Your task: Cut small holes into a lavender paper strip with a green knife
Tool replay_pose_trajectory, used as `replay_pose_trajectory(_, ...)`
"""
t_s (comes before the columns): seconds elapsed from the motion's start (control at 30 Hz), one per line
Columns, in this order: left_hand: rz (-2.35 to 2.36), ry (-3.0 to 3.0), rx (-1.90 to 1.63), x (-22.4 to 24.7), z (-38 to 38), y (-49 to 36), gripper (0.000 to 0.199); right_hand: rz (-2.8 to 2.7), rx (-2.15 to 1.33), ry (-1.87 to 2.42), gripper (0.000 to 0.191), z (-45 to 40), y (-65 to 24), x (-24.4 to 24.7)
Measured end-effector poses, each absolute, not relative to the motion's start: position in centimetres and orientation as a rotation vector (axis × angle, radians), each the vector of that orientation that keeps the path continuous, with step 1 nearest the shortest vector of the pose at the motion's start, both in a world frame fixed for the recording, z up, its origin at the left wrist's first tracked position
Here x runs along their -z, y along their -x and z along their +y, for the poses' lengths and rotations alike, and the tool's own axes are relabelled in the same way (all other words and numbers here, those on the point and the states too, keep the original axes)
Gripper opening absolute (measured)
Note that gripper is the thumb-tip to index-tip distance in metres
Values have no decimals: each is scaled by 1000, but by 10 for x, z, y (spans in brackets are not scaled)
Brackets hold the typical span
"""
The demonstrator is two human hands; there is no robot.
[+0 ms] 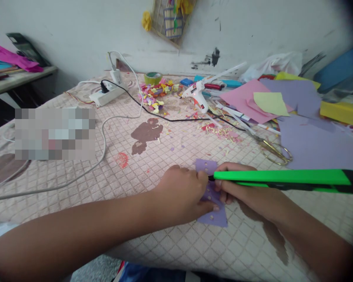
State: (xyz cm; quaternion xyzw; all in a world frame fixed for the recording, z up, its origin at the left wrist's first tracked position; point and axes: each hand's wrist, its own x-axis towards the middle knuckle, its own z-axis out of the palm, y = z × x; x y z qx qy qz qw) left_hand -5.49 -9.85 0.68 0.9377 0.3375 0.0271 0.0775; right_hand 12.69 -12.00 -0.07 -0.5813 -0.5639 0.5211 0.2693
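Observation:
A strip of purple paper (212, 219) with several small holes lies on the cloth. My left hand (181, 192) rests on its left edge, fingers curled and thumb stretched across the lower part, pressing it down. From the right, my right hand (232, 184) grips a long green and black tool (282, 177) close to its narrow dark tip. That tip meets the strip between my two hands; whether it pierces the paper cannot be seen. The tool's exact kind is unclear. Part of the strip is hidden under my left hand.
Gold-handled scissors (272, 150) lie beyond my right hand, beside purple sheets (320, 141). Farther back are a white glue gun (197, 96), paper scraps (223, 133), a tape roll (153, 78) and a power strip (107, 94). A grey cable (104, 141) crosses the left side.

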Motion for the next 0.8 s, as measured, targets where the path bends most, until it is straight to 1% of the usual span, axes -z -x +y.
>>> replay_pose_trajectory(0.43, 1013, -2791, -55, -7, -99, 55, 48, -1530, -1462, 1584, 11, -118, -127, -1)
replay_pose_trajectory(0.6, 1002, -2815, -176, -5, -102, 56, 46, -1512, -1487, 1526, 11, -119, -127, -2)
replay_pose_trajectory(0.67, 1046, -2834, -238, -3, -102, 58, 54, -1484, -1483, 1519, 10, -119, -126, -4)
replay_pose_trajectory(0.8, 1042, -2817, -239, 5, -98, 62, 78, -1410, -1532, 1517, 9, -117, -126, -2)
